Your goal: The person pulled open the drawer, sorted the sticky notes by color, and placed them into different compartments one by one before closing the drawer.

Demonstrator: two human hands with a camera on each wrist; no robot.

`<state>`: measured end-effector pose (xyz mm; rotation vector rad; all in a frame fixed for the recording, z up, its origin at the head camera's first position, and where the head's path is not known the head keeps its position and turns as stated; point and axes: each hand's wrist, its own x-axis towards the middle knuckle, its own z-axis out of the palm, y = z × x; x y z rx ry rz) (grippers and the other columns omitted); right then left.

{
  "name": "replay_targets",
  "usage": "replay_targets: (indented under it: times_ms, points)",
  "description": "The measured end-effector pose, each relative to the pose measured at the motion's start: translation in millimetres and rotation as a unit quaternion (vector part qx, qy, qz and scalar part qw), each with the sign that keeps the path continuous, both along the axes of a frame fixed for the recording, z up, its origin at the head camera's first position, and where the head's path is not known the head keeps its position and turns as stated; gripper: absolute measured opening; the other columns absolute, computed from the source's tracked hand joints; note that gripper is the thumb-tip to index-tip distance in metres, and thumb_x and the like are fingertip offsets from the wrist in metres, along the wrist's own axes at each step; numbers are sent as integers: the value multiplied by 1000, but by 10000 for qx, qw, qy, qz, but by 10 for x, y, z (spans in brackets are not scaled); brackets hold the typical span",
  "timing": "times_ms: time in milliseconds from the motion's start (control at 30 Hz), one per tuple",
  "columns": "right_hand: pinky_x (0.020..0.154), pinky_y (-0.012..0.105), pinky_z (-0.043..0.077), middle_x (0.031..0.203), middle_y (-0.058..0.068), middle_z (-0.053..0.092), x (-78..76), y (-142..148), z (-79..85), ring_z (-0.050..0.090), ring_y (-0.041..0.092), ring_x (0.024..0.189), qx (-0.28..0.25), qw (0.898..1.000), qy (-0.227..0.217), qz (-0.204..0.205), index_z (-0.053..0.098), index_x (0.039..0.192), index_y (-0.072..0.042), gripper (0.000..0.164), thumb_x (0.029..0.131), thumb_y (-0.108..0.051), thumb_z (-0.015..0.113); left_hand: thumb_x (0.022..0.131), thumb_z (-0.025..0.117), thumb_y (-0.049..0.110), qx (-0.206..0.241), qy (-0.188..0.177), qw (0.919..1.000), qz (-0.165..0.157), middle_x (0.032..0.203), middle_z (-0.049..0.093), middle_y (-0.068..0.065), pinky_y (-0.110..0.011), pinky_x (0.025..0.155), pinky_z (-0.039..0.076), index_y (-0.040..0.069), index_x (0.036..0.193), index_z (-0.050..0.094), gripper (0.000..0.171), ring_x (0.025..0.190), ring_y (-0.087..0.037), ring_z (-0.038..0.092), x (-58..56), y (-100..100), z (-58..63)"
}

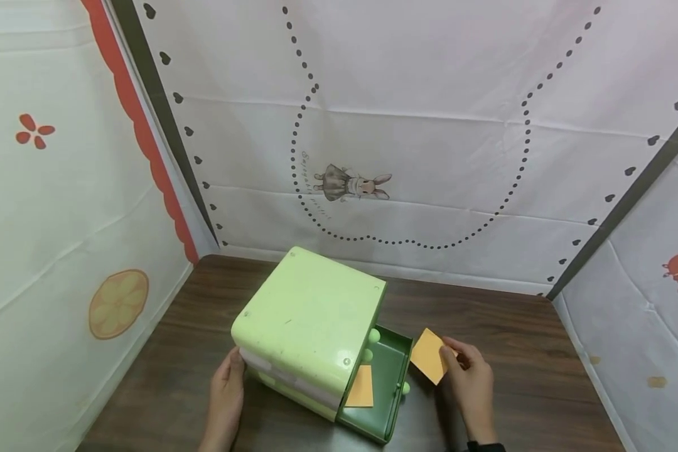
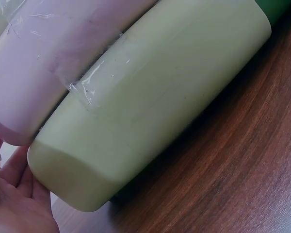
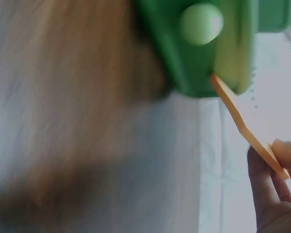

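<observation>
A light-green desktop drawer box (image 1: 316,314) sits at an angle on the table, its dark-green drawer (image 1: 385,376) pulled out on the right. One square orange sticky-note pad (image 1: 361,387) lies inside that drawer, partly covered by the box. My right hand (image 1: 470,383) pinches another orange sticky-note pad (image 3: 250,136) between thumb and fingers, just outside the drawer's front. With extended fingers my left hand (image 1: 226,389) touches the box's rear left corner; in the left wrist view, fingers (image 2: 19,184) reach behind the box's end.
Dark wooden table (image 1: 520,364) surrounds the box. White printed cloths hang behind (image 1: 429,157) and on both sides. Round pale-green knobs (image 1: 374,336) stick out from the drawer fronts. Clear tape (image 2: 89,87) crosses the box's side.
</observation>
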<state>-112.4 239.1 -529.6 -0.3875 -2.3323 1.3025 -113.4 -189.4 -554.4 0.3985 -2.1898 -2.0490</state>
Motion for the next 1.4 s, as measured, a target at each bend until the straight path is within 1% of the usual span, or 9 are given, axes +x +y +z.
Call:
replay_targets:
  times_ms: [167, 300, 467, 633, 733, 833, 967, 1200, 1400]
  points:
    - [68, 13, 48, 116, 15, 74, 47, -59, 140, 63, 7, 87, -958, 9944, 393, -234, 79, 121, -3, 23, 102, -15, 77, 113, 38, 54, -65, -21, 10000, -41, 165, 40, -18, -57, 126, 21, -2, 158, 45, 72, 156, -34, 29, -3, -3, 10]
    - [63, 18, 48, 116, 13, 75, 60, -74, 185, 64, 10, 81, -1310, 9905, 264, -310, 79, 123, -6, 28, 102, -23, 77, 114, 38, 51, -54, 7, 10000, -32, 165, 39, -20, -57, 125, 22, -4, 158, 44, 70, 156, -36, 29, 12, -12, 13]
    - [70, 19, 54, 116, 8, 76, 44, -110, 267, 68, 9, 86, -1579, 9869, 21, -334, 79, 124, -8, 32, 101, -29, 79, 115, 37, 47, -83, 34, 9999, -58, 165, 39, -20, -57, 125, 22, -4, 158, 44, 68, 155, -36, 29, 24, -20, 3]
    - [75, 20, 58, 120, 14, 75, 35, -234, 367, 70, 9, 91, -1993, 9798, -88, -140, 77, 126, -3, 33, 102, -25, 78, 114, 38, 50, -88, -18, 9999, -78, 165, 39, -19, -57, 126, 21, -4, 159, 44, 70, 156, -35, 27, 22, -29, -6]
    - [69, 21, 56, 111, 16, 75, 23, -342, 348, 68, 12, 84, -1693, 9853, -119, 184, 77, 123, 0, 30, 102, -22, 78, 114, 38, 50, -97, 9, 9999, -94, 165, 39, -21, -58, 126, 21, -5, 158, 43, 71, 156, -37, 27, 27, -35, -4]
    - [64, 31, 57, 104, 11, 75, 21, -468, 281, 67, 16, 83, -740, 9947, -21, 713, 79, 118, -2, 23, 101, -17, 78, 114, 38, 51, -107, 19, 9999, -100, 165, 38, -22, -59, 126, 20, -5, 158, 42, 72, 156, -38, 27, 27, -36, -11]
    - [69, 41, 61, 107, 1, 70, 8, -620, 214, 68, 18, 93, 441, 9867, 125, 1561, 79, 116, -7, 16, 103, -13, 75, 114, 39, 51, -96, 25, 9999, -83, 165, 39, -21, -59, 125, 21, -5, 158, 44, 71, 156, -38, 27, 13, -25, -25]
    - [87, 28, 59, 111, -4, 73, -45, -798, 213, 70, 15, 100, 423, 9706, -334, 2346, 78, 116, -15, 18, 101, -6, 74, 115, 39, 48, -153, 47, 9998, -137, 165, 38, -24, -60, 125, 20, -6, 158, 43, 69, 156, -41, 27, -1, -35, -38]
    - [82, 33, 60, 109, -4, 76, -55, -908, 122, 70, 17, 99, 851, 9710, -12, 2234, 80, 110, -16, 21, 95, -2, 79, 116, 39, 46, -135, 38, 9998, -130, 163, 41, -23, -58, 125, 22, -5, 158, 44, 66, 155, -38, 30, 6, -61, -50]
